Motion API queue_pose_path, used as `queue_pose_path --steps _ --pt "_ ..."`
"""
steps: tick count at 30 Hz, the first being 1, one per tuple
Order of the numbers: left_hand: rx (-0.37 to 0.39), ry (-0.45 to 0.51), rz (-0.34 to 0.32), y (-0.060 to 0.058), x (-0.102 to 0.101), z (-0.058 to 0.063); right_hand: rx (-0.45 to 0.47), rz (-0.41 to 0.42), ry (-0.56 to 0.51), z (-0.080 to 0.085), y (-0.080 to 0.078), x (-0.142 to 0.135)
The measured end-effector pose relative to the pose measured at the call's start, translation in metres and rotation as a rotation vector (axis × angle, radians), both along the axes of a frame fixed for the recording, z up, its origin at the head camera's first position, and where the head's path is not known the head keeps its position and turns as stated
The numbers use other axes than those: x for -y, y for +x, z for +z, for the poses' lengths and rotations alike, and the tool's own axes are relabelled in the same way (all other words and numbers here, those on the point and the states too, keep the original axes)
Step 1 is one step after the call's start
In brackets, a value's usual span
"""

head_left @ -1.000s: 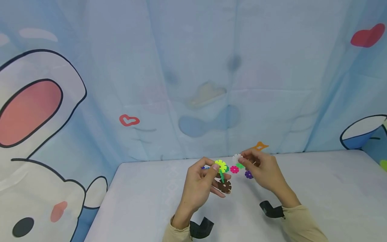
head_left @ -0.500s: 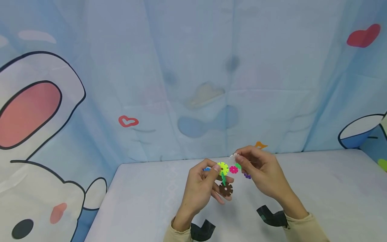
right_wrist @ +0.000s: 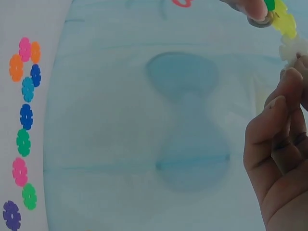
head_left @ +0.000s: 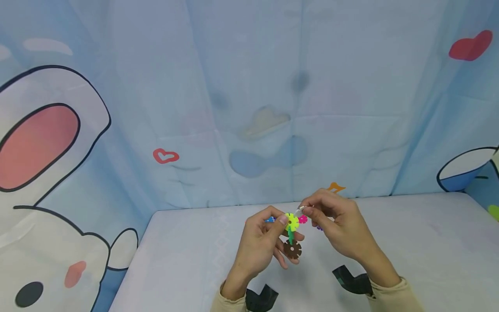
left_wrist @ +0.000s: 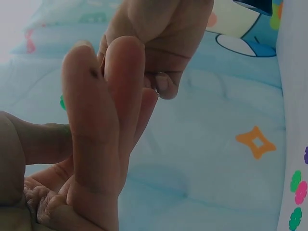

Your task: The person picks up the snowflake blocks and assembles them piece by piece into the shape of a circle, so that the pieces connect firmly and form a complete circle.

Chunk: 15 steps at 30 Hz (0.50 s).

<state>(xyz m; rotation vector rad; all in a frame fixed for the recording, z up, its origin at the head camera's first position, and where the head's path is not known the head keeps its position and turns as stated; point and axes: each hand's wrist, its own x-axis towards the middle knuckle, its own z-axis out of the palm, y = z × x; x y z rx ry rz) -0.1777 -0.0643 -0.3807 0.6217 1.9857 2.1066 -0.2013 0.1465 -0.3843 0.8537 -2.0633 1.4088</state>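
Note:
In the head view my left hand (head_left: 259,245) pinches a yellow notched snowflake disc (head_left: 292,222) between thumb and index finger. A green disc (head_left: 290,236), seen edge-on, joins it to a brown disc (head_left: 292,250) hanging below, near the other fingers. With thumb and fingertips my right hand (head_left: 343,223) pinches a white snowflake disc (head_left: 299,211), tilted nearly edge-on at the yellow disc's upper right rim. The right wrist view shows the white disc (right_wrist: 289,49) right at the edge of the yellow disc (right_wrist: 286,24). Fingers hide most of the discs in the left wrist view.
Behind the hands, loose discs lie on the white table (head_left: 187,260), among them a pink disc (head_left: 302,219) and a blue disc (head_left: 270,219). A row including a purple disc (right_wrist: 12,215) runs near the far edge, before a patterned blue curtain (head_left: 249,86).
My right hand has brought the white disc left and down to the yellow disc, turning it nearly edge-on. My left hand, with the joined discs, has shifted slightly right and down.

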Motion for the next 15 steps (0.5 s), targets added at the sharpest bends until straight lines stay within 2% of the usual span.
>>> queue_pose_path --steps 5,10,15 --pt "0.003 0.004 0.016 -0.0004 -0.0016 -0.001 -0.055 -0.003 0.011 -0.0005 -0.0002 0.0017" --pt "0.003 0.001 0.018 -0.0001 -0.005 -0.0021 -0.043 -0.022 0.022 0.0014 0.0003 0.0011" --pt "0.013 -0.002 0.008 0.0008 -0.005 -0.0012 -0.047 -0.006 -0.026 -0.0003 0.001 0.004"
